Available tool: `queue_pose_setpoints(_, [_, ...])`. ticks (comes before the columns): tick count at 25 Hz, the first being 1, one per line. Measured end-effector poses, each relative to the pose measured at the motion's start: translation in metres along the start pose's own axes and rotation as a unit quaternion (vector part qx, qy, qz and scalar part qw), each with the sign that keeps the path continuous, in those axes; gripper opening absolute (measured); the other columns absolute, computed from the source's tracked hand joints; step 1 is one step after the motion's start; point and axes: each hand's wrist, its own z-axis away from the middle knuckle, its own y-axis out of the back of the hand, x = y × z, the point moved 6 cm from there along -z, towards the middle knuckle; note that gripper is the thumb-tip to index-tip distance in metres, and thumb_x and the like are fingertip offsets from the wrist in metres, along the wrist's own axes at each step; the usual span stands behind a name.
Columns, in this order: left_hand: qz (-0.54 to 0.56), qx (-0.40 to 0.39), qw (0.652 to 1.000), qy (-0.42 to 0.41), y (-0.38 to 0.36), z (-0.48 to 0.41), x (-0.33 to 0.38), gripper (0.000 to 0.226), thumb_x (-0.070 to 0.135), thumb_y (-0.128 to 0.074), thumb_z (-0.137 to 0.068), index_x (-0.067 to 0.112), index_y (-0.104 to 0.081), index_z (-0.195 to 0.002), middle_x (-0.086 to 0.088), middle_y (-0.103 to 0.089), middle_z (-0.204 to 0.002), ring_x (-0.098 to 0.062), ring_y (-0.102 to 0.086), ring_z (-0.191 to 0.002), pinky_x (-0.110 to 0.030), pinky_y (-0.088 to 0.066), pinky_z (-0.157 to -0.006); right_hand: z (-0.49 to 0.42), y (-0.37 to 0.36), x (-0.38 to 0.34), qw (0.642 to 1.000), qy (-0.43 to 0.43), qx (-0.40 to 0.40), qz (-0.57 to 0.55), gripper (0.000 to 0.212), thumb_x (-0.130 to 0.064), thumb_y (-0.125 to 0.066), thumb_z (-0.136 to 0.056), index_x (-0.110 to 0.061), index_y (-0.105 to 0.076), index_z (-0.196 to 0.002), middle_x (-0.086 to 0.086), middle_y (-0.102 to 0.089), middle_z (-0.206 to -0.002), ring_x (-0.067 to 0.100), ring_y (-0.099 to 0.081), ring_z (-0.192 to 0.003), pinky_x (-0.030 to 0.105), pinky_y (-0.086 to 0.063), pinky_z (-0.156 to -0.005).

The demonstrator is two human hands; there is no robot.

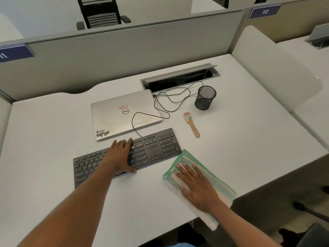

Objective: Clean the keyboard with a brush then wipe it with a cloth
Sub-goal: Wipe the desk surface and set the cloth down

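The left hand (pixel 122 154) lies flat on the keyboard (pixel 128 155), fingers straight. The right hand (pixel 195 184) presses open-palmed on the cloth (pixel 210 173) just beside the keyboard — the brush (pixel 192 124) lies beyond it. Risk: the cloth overhangs the bench (pixel 53 125) edge — a careless drag could drop it.

The single view comes from a wide-angle camera on the person's head, above the near edge of the desk (pixel 231 139), looking forward and steeply down. The left hand (pixel 121 155) and right hand (pixel 195 186) reach in from the bottom corners and sit close, in the lower half. The partition (pixel 124 56) crosses the upper part, with a chair (pixel 99 11) beyond it at the top edge.
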Motion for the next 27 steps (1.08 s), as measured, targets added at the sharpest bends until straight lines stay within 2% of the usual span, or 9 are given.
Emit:
queue_pose_setpoints(5, [-0.009,-0.030,0.998,0.054,-0.004,0.002,0.008,0.142,0.083,-0.072,-0.073,0.018,0.012,-0.168,-0.016,0.004,-0.176,-0.035,0.007,-0.163,-0.053,0.015,-0.126,0.016,0.005,0.052,0.995,-0.094,0.028,0.001,0.053,-0.045,-0.031,-0.106,-0.027,-0.034,-0.156,-0.009,-0.008,-0.169,0.010,0.003,-0.156,0.045,-0.011,-0.126])
queue_pose_setpoints(7, [-0.006,0.024,0.999,0.036,-0.001,0.005,0.027,0.123,0.083,-0.057,-0.084,0.017,0.002,-0.169,-0.015,0.002,-0.176,-0.033,0.010,-0.163,-0.055,0.018,-0.125,0.016,0.009,0.068,0.993,-0.111,0.037,-0.011,0.053,-0.043,-0.030,-0.107,-0.027,-0.032,-0.157,-0.008,-0.008,-0.169,0.009,0.005,-0.156,0.045,-0.009,-0.127])
queue_pose_setpoints(9, [0.001,0.119,0.992,-0.033,0.002,0.009,0.070,0.099,0.076,-0.037,-0.094,0.014,-0.017,-0.168,-0.014,-0.010,-0.176,-0.028,0.007,-0.163,-0.053,0.016,-0.128,0.019,0.013,0.080,0.991,-0.114,0.052,-0.043,0.050,-0.039,-0.031,-0.107,-0.027,-0.034,-0.155,-0.006,-0.012,-0.169,0.009,0.001,-0.156,0.042,-0.009,-0.127])
queue_pose_setpoints(11, [0.001,0.173,0.976,-0.132,-0.001,0.010,0.131,0.081,0.063,-0.033,-0.099,0.013,-0.030,-0.164,-0.014,-0.022,-0.174,-0.023,0.003,-0.162,-0.050,0.006,-0.129,0.027,0.014,0.090,0.988,-0.120,0.069,-0.062,0.049,-0.036,-0.037,-0.105,-0.026,-0.037,-0.153,-0.006,-0.018,-0.168,0.010,-0.008,-0.156,0.041,-0.013,-0.127])
queue_pose_setpoints(14, [-0.005,0.166,0.939,-0.302,-0.023,0.016,0.229,0.068,0.049,-0.041,-0.105,0.015,-0.033,-0.163,-0.011,-0.025,-0.173,-0.021,-0.008,-0.162,-0.050,-0.006,-0.128,0.039,0.007,0.102,0.990,-0.113,0.067,-0.042,0.056,-0.034,-0.039,-0.103,-0.024,-0.030,-0.158,-0.005,-0.015,-0.169,0.010,-0.007,-0.156,0.038,-0.013,-0.127])
queue_pose_setpoints(16, [-0.034,0.123,0.927,-0.352,-0.042,0.017,0.271,0.065,0.047,-0.037,-0.108,0.014,-0.034,-0.164,-0.009,-0.029,-0.171,-0.022,-0.020,-0.161,-0.048,-0.005,-0.129,0.042,0.006,0.114,0.990,-0.119,0.068,-0.027,0.059,-0.034,-0.038,-0.104,-0.023,-0.025,-0.160,-0.005,-0.012,-0.169,0.009,-0.004,-0.156,0.036,-0.010,-0.127])
queue_pose_setpoints(21, [0.018,0.091,0.963,-0.252,-0.044,0.003,0.314,0.071,0.055,-0.014,-0.112,0.013,-0.009,-0.169,-0.006,-0.005,-0.176,-0.017,0.002,-0.163,-0.035,0.023,-0.126,0.044,0.014,0.144,0.986,-0.145,0.079,-0.026,0.060,-0.034,-0.035,-0.105,-0.025,-0.017,-0.162,-0.007,-0.009,-0.169,0.008,-0.001,-0.156,0.034,-0.008,-0.126])
queue_pose_setpoints(25, [0.059,0.081,0.981,-0.167,-0.046,-0.016,0.344,0.083,0.064,-0.010,-0.106,0.007,-0.009,-0.167,-0.011,-0.003,-0.175,-0.023,-0.002,-0.163,-0.043,0.010,-0.128,0.042,0.018,0.168,0.984,-0.154,0.089,-0.030,0.059,-0.033,-0.036,-0.106,-0.025,-0.018,-0.162,-0.007,-0.010,-0.169,0.007,-0.002,-0.156,0.032,-0.005,-0.127])
queue_pose_setpoints(27, [0.079,0.051,0.985,-0.147,-0.049,-0.027,0.357,0.091,0.068,0.001,-0.096,0.010,0.008,-0.166,-0.007,0.016,-0.173,-0.021,0.014,-0.161,-0.038,0.014,-0.128,0.041,0.020,0.184,0.982,-0.162,0.090,-0.027,0.059,-0.034,-0.034,-0.106,-0.025,-0.016,-0.162,-0.008,-0.008,-0.169,0.006,-0.001,-0.156,0.033,-0.006,-0.127])
